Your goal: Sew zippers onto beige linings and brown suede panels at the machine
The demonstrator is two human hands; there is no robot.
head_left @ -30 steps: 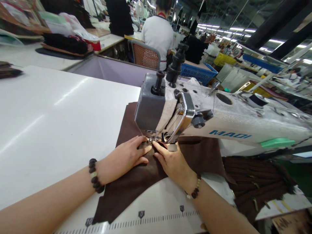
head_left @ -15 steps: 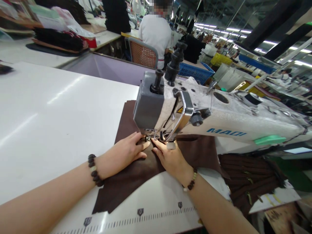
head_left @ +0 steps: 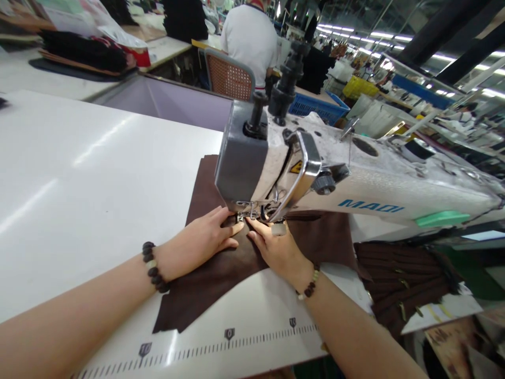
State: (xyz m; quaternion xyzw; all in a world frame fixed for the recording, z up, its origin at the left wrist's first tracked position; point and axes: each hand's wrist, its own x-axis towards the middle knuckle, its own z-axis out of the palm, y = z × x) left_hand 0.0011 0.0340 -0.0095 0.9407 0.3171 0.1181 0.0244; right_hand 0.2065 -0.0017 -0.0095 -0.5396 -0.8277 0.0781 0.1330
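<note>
A dark brown piece of material (head_left: 205, 287), leather-like, lies beneath the needle end of a white and grey sewing machine (head_left: 284, 163). Flat on it, left of the presser foot (head_left: 240, 217), rests my left hand (head_left: 205, 239) with fingers stretched toward the foot. My right hand (head_left: 280, 247) presses the piece from the right side, its index fingertip close to the foot and its fingers extended. Part of that hand is hidden behind the machine's head and a small pale block. Neither hand grips anything.
The white table (head_left: 79, 184) carries a printed ruler scale (head_left: 229, 345) along its near edge. Stacked brown pieces with zip pulls (head_left: 402, 279) lie at the right. Ahead, a person in a white shirt (head_left: 250, 45) sits on a chair (head_left: 229, 71) near a blue crate (head_left: 319, 108).
The view has shifted a little, so most of the scene sits slightly higher. Both hands keep nearly the same places on the brown piece beside the foot.
</note>
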